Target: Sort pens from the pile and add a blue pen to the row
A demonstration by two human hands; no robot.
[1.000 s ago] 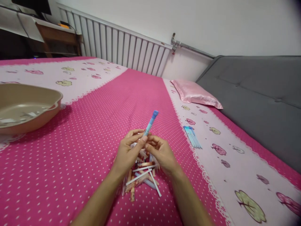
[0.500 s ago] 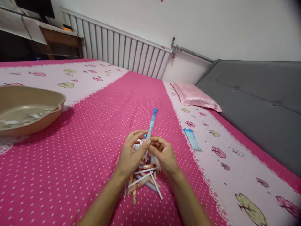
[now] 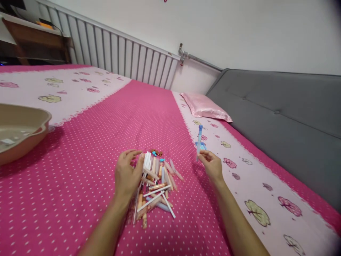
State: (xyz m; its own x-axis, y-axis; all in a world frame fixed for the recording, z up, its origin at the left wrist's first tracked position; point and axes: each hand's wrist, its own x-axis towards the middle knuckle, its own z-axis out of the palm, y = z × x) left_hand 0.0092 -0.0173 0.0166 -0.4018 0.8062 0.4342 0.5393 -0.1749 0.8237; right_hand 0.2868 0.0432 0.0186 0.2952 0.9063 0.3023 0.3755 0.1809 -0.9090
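Note:
My right hand (image 3: 212, 167) pinches a slim blue pen (image 3: 199, 137) near its lower end. The pen stands upright with its darker blue cap on top. Behind it, several similar blue pens (image 3: 203, 146) lie on the bed, partly hidden. My left hand (image 3: 128, 176) is open at the left side of a loose pile, thumb and fingers apart. Close to its thumb are bunched white sticks (image 3: 147, 161); whether they touch is unclear. Orange-brown and pale pen parts (image 3: 157, 186) fill the rest of the pile, with small brown and blue pieces (image 3: 154, 153) at its far edge.
A beige basin (image 3: 23, 131) with small white bits inside stands at the left on the pink dotted bedspread (image 3: 106, 135). A pink pillow (image 3: 205, 106) lies by the grey headboard (image 3: 279, 96). A white radiator (image 3: 112, 46) runs along the wall.
My hands have parted. The right has carried the pen rightward from above the pile toward the other blue pens. My left hand has let go of it, and the view has turned right.

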